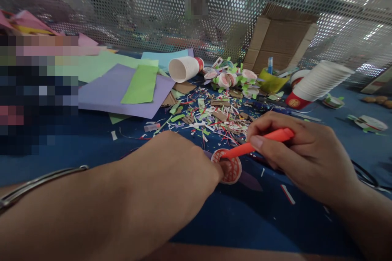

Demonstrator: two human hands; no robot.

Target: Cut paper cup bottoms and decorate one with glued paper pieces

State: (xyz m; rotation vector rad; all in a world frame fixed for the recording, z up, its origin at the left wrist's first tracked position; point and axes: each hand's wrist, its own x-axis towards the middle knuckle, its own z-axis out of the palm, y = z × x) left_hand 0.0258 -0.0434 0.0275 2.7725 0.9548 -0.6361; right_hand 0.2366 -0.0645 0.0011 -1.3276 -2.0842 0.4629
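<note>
My left hand (177,167) reaches across the blue table with its back towards me. Its fingers are mostly hidden, but a fingertip presses on a small round paper disc (235,174) with a red criss-cross pattern and a white rim. In my right hand (309,155) an orange-red marker (271,136) is pinched between thumb and fingers. The marker slants down to the left, its lower end at the disc's upper edge. A purple pointed paper piece (251,181) shows beside the disc.
Paper scraps (214,114) are heaped beyond my hands. Behind them lie several decorated discs (225,80) with green bits. Purple paper (122,98), a green strip (142,83) and a tipped cup stack (180,69) lie left; another cup stack (324,79) leans right, near cardboard (278,40).
</note>
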